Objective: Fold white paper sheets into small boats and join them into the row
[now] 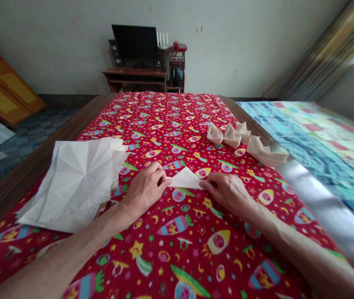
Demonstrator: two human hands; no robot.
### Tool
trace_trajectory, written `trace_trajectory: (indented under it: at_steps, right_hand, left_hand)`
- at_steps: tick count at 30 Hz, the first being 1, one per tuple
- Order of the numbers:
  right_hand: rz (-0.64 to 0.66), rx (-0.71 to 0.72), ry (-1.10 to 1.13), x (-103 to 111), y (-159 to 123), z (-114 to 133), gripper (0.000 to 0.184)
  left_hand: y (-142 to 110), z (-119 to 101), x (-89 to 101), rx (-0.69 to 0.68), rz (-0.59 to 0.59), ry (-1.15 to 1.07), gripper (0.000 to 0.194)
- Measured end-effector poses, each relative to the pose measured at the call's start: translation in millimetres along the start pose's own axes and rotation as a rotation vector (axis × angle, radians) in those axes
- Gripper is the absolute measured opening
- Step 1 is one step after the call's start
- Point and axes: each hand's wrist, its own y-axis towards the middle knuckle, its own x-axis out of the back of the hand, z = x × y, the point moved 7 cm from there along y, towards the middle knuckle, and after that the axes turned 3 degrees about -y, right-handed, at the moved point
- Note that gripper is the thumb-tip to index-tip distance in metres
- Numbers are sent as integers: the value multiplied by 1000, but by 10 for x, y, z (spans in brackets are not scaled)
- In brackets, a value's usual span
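A small piece of folded white paper [185, 178], peaked in the middle, sits between my hands just over the red patterned cloth. My left hand [149, 182] pinches its left end between thumb and fingers. At the opposite end, my right hand [225, 189] grips the right corner the same way. Left of my left hand lies a stack of creased white paper sheets [83, 178], the top one marked with folds spreading from its centre. Beyond my right hand stand several folded paper boats [232, 136], with a nested group of them [265, 153] nearest the table's right edge.
The red cloth [170, 232] with rocket prints covers the table, whose dark wooden edge [86, 112] shows at the left. A bed with a blue patterned cover [313, 158] adjoins on the right. At the far wall stands a desk [136, 74] with a monitor [135, 45] and a red telephone [179, 46].
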Motion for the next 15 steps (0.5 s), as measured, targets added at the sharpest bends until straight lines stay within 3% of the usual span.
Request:
trace_trajectory:
  at_steps: [3,6,9,11,15]
  right_hand:
    - [25,-4,-5,-11,10,-1,33]
    - [36,-15,-13,-17,14,-10,32]
    - [23,-27,-17,-9,12,-13,31]
    - [10,-32,-21,-2,9,-11,30]
    - [6,-21,-21,-9,9,-8,30]
  left_hand:
    - [4,11,24,13,-29,-10,10]
    - [-2,-126,74,-95,-86,36,30]
    - [-69,-437,-25,-375,28,55,35]
    - [-145,-598,-128,-491,136,23,39]
    - [-247,-717,-256,-468,239,-10,49]
